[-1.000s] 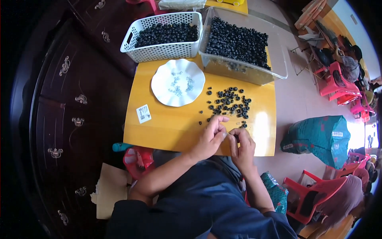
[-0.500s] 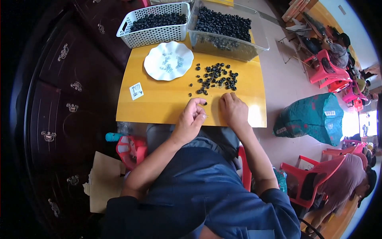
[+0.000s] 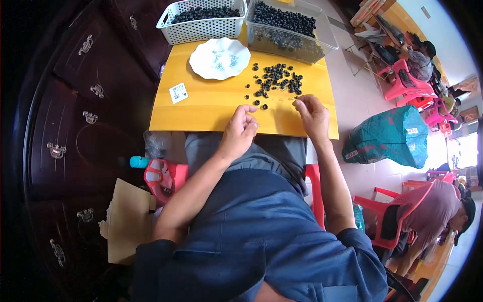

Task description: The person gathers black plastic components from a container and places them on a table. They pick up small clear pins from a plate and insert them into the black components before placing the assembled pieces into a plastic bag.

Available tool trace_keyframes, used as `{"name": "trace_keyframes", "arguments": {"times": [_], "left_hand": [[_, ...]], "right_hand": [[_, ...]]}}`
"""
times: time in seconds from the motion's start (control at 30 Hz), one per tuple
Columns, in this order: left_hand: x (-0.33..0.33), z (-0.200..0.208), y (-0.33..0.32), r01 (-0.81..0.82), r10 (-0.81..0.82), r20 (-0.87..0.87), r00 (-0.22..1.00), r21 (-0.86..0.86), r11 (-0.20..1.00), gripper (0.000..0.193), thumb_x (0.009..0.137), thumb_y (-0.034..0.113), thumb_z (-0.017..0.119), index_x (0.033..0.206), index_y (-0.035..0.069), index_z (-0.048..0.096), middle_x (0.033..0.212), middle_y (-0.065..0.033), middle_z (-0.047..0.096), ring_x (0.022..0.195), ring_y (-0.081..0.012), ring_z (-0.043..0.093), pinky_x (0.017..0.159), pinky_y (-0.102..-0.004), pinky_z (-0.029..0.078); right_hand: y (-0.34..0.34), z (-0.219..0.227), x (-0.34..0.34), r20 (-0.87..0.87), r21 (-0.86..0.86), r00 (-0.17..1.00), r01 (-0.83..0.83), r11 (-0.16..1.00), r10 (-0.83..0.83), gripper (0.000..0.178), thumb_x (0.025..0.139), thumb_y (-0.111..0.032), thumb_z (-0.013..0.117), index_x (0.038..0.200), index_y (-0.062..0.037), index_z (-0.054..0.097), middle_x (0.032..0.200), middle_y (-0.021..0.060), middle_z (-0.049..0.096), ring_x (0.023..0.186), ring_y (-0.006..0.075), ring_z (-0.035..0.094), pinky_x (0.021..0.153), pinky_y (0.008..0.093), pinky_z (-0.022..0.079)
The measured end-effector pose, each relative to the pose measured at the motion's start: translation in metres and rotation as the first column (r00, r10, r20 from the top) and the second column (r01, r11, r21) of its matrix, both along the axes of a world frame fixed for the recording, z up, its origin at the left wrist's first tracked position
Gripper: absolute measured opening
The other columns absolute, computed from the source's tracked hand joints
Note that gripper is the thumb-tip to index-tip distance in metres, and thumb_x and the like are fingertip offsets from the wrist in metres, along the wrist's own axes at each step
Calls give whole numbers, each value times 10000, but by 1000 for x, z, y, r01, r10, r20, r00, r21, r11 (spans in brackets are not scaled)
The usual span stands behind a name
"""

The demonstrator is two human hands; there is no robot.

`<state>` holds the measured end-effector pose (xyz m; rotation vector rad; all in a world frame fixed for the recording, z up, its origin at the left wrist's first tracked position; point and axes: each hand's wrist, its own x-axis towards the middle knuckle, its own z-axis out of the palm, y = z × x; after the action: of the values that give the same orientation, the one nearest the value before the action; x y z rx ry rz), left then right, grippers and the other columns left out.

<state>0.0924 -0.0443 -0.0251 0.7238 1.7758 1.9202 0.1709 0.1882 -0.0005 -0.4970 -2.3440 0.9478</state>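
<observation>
A loose cluster of small black ring-shaped parts [image 3: 274, 78] lies on the yellow table [image 3: 201, 108]. My left hand [image 3: 239, 133] hovers over the table's front edge, its fingers loosely bent, thumb and index apart, with nothing visible between them. Just beyond its index fingertip a single black ring [image 3: 264, 106] rests on the table. My right hand [image 3: 315, 118] is at the near right side of the cluster, thumb and index pressed together. Whatever is in that pinch is too small to make out. Farther back, a white scalloped plate [image 3: 201, 63] carries small clear pieces.
Behind the plate stand a white perforated basket [image 3: 201, 31] and a clear plastic bin [image 3: 282, 45], both holding many black parts. A white label [image 3: 178, 93] lies at the left. Dark drawers [image 3: 55, 116] line the left; a green sack [image 3: 387, 136] and seated people are at right.
My right hand has lifted and shifted right, its fingers now pinched. The black ring at my left fingertips is no longer there; one lies on the table nearby. The whole view has shifted slightly.
</observation>
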Motion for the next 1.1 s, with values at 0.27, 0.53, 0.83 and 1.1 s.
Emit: {"name": "trace_keyframes", "arguments": {"times": [0.27, 0.53, 0.83, 1.1], "left_hand": [[8, 5, 0, 35, -35, -11, 999, 1, 999, 266, 957, 2, 545, 1219, 1, 499, 883, -18, 556, 730, -66, 537, 654, -226, 483], [20, 21, 3, -16, 26, -185, 982, 59, 998, 276, 955, -11, 560, 1225, 2, 504, 908, -25, 557, 727, -60, 532, 656, -216, 484], [21, 36, -4, -41, 57, -370, 927, 51, 998, 293, 939, -50, 558, 1225, -9, 507, 925, -53, 576, 762, -87, 600, 680, -239, 511], [19, 30, -5, -116, 110, -479, 871, 17, 993, 318, 908, -59, 581, 1213, -1, 509, 876, -76, 597, 682, -107, 620, 634, -258, 514]], "right_hand": [[-28, -15, 19, -177, -641, 979, -193, 743, 101, 236, 1044, -242, 580, 1117, -41, 680, 818, -30, 606, 680, 43, 487, 635, 212, 415], [-57, 1, 23, -226, -819, 914, -365, 443, 336, 247, 1060, -212, 512, 1246, -71, 593, 979, 5, 621, 774, 81, 554, 738, 226, 477], [-73, -11, 16, -296, -850, 833, -453, 268, 467, 231, 1046, -228, 559, 1215, -71, 576, 960, 1, 622, 815, 93, 583, 793, 244, 504], [-75, -15, 15, -300, -855, 834, -450, 257, 463, 223, 1041, -227, 573, 1199, -71, 587, 964, 0, 631, 820, 93, 603, 792, 246, 519]]}}
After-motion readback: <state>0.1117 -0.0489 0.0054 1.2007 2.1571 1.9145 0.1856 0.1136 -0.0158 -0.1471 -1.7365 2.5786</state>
